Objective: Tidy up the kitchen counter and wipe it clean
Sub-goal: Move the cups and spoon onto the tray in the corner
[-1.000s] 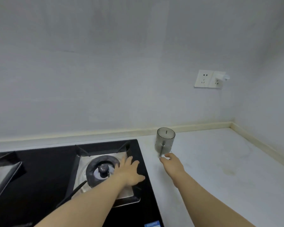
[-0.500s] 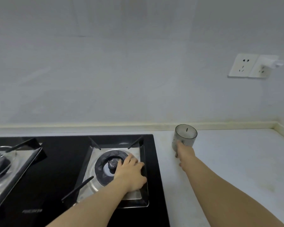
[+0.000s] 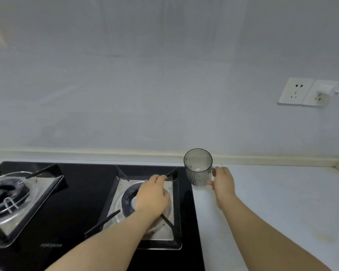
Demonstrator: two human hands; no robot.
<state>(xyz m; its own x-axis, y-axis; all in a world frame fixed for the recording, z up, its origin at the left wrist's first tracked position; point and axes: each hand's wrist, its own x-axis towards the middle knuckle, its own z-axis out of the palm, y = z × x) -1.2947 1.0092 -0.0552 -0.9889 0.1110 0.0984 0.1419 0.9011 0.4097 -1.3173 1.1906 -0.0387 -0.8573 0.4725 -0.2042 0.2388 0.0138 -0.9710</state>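
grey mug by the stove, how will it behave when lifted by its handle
The mug looks rigid and see-through, so probably breakable if knocked. It seems empty, so likely light. With the right hand holding only its side handle, it may tilt away from the grip.

A smooth, pale grey-white wall fills the upper view under soft, even light. Along its foot runs a cream moulding strip, which turns a corner at the far right. Below it lies the white stone tabletop, faintly stained yellowish near the right. A black glass gas hob is set into it at left. A white double wall socket carries a white plug in its right half.
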